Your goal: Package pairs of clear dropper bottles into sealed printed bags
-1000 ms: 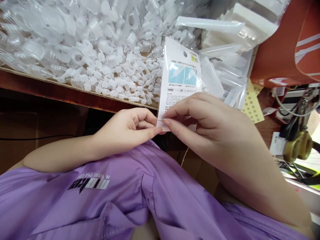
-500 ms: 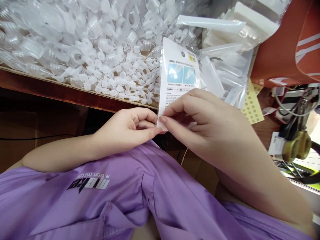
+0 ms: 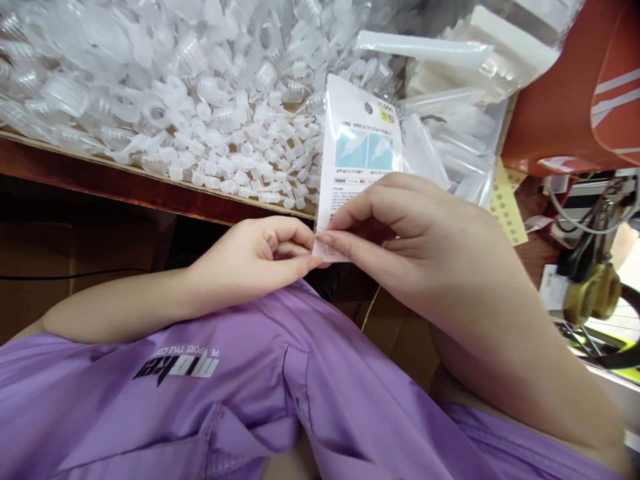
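The left hand (image 3: 240,260) pinches a lower corner of the printed packet (image 3: 360,150), and the right hand (image 3: 425,233) grips its lower edge between thumb and fingers. The packet is near the lap, its far end reaching toward the heaped clear plastic nozzles and caps (image 3: 250,167). It looks light and thin, its glossy film probably slippery and easily creased; the edges seem the best hold. The parts lie on cardboard over a dark wooden tabletop (image 3: 125,200). To the right are clear plastic bags (image 3: 465,150), a yellow sticker sheet (image 3: 507,207) and an orange container (image 3: 555,100).
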Motion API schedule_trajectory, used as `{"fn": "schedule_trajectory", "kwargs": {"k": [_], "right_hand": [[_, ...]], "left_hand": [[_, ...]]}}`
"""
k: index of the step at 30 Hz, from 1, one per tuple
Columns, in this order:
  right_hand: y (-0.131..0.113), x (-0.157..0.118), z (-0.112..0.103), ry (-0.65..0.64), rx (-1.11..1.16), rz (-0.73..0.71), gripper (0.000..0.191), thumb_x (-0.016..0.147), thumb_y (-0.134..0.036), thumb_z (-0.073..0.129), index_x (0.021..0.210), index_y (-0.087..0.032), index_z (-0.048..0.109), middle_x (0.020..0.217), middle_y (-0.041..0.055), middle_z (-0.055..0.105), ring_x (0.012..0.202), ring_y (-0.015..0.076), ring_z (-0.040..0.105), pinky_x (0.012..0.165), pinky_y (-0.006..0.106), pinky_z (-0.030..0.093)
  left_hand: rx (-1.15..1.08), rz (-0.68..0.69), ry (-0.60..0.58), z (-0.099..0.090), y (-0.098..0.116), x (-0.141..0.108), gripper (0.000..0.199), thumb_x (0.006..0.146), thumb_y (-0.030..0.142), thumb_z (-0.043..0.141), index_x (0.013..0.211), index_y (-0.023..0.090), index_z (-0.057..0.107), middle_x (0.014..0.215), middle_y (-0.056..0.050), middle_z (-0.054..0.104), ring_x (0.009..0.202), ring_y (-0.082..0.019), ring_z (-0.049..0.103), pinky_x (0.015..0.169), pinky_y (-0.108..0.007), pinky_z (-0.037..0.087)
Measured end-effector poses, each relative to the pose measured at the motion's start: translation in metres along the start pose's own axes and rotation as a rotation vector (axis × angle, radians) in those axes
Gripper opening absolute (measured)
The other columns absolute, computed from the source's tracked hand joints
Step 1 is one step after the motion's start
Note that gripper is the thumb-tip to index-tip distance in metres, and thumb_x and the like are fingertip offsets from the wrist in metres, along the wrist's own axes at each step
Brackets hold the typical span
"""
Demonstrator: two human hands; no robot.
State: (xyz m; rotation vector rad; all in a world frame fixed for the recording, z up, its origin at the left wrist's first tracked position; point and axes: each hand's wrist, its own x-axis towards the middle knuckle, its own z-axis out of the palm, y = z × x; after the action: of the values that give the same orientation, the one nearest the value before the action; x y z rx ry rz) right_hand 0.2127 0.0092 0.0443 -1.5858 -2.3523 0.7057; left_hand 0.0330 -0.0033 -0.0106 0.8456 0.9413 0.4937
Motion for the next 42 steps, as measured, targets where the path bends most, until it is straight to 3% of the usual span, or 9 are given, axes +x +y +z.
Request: {"fn": "schedule_trajectory", "kwargs": {"k": [8, 17, 22, 29, 32, 35, 39, 42], "right_hand": [[-0.005, 0.011, -0.008, -0.095, -0.124, 0.045, 0.012, 0.077, -0.024, 0.074, 0.069, -0.022, 0.065, 0.07, -0.0003, 0.064, 0.058, 0.0136, 0.054, 0.047, 0.028, 0.032], [-0.002, 0.022, -0.013, -0.214, -0.015, 0.129, 0.012, 0.076, -0.024, 0.074, 0.068, -0.023, 0.065, 0.063, -0.0037, 0.063, 0.056, 0.0119, 0.053, 0.047, 0.028, 0.03], [-0.001, 0.017, -0.007, -0.101, -0.057, 0.09, 0.008, 0.081, -0.027, 0.068, 0.077, -0.021, 0.065, 0.068, -0.0009, 0.063, 0.057, 0.0127, 0.054, 0.048, 0.027, 0.031], [-0.008, 0.001, -0.009, -0.033, -0.086, 0.032, 0.013, 0.085, -0.028, 0.065, 0.075, -0.021, 0.062, 0.068, -0.0006, 0.064, 0.057, 0.0122, 0.055, 0.048, 0.027, 0.032], [-0.008, -0.01, -0.007, 0.018, -0.14, 0.012, 0.015, 0.088, -0.028, 0.062, 0.075, -0.02, 0.06, 0.069, 0.0004, 0.064, 0.059, 0.0126, 0.055, 0.049, 0.026, 0.033], [-0.004, -0.019, -0.001, 0.004, -0.154, -0.014, 0.016, 0.089, -0.029, 0.06, 0.077, -0.019, 0.062, 0.071, 0.0011, 0.065, 0.062, 0.013, 0.057, 0.051, 0.025, 0.037], [-0.002, -0.026, 0.005, 0.021, -0.032, -0.059, 0.017, 0.095, -0.028, 0.052, 0.089, -0.019, 0.065, 0.077, 0.0018, 0.068, 0.069, 0.0135, 0.062, 0.058, 0.025, 0.044], [0.005, -0.037, 0.011, 0.06, 0.069, -0.093, 0.019, 0.097, -0.03, 0.049, 0.102, -0.02, 0.064, 0.083, 0.003, 0.07, 0.072, 0.0141, 0.064, 0.062, 0.026, 0.048]], "left_hand": [[0.033, 0.042, 0.002, -0.001, -0.003, 0.001, 0.018, 0.076, 0.029, 0.076, 0.085, 0.016, 0.068, 0.084, -0.002, 0.071, 0.079, -0.014, 0.066, 0.074, -0.024, 0.054], [0.065, 0.034, -0.025, -0.003, 0.0, 0.0, 0.013, 0.078, 0.026, 0.071, 0.084, 0.016, 0.067, 0.08, -0.002, 0.071, 0.078, -0.015, 0.067, 0.074, -0.026, 0.053], [0.08, 0.049, -0.084, -0.003, 0.005, 0.001, 0.017, 0.083, 0.025, 0.066, 0.097, 0.017, 0.071, 0.075, 0.001, 0.067, 0.071, -0.012, 0.063, 0.071, -0.023, 0.05], [0.121, 0.099, -0.148, -0.002, 0.01, -0.004, 0.009, 0.085, 0.02, 0.063, 0.083, 0.018, 0.071, 0.073, 0.002, 0.065, 0.069, -0.011, 0.059, 0.067, -0.021, 0.048], [0.201, 0.111, -0.2, -0.002, 0.008, -0.007, 0.014, 0.086, 0.021, 0.062, 0.073, 0.018, 0.067, 0.067, 0.003, 0.059, 0.065, -0.01, 0.056, 0.064, -0.021, 0.046], [0.139, 0.082, -0.216, -0.002, 0.003, -0.008, 0.012, 0.086, 0.018, 0.062, 0.076, 0.018, 0.067, 0.07, 0.004, 0.061, 0.069, -0.01, 0.059, 0.069, -0.02, 0.047], [-0.035, 0.014, -0.099, 0.0, -0.002, -0.006, 0.003, 0.084, 0.02, 0.067, 0.084, 0.017, 0.067, 0.083, 0.001, 0.07, 0.081, -0.012, 0.065, 0.079, -0.022, 0.05], [-0.122, -0.015, -0.017, 0.002, -0.003, -0.003, 0.016, 0.077, 0.019, 0.077, 0.088, 0.017, 0.065, 0.082, 0.002, 0.071, 0.078, -0.011, 0.066, 0.078, -0.021, 0.051]]}}
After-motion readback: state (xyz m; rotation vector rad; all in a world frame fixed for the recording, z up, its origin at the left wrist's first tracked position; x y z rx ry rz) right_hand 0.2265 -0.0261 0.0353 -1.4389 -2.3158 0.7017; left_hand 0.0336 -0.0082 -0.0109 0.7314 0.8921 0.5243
